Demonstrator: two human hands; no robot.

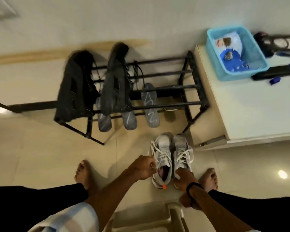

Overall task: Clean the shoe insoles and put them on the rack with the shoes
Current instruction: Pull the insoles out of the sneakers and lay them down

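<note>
- Fingers (pixel 153 166) of the left hand (pixel 143 168) pinch the collar of the left grey sneaker (pixel 161 158); the right hand (pixel 184 177) grips the heel of the right grey sneaker (pixel 182 152).
- Three grey insoles (pixel 150 104) already lie on the black shoe rack (pixel 167 88) at twelve o'clock.
- Judged step: shelving this pair; next calls for lifting both together.

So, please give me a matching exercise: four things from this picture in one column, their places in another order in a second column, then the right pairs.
Things:
1. basket
2. black shoes
3. white shoes
4. insoles

Places:
A. on the floor, by both hands
B. on the white table
C. on top of the rack
D. leaning on the rack's lower bars

Pairs: 1-B, 2-C, 3-A, 4-D
</note>
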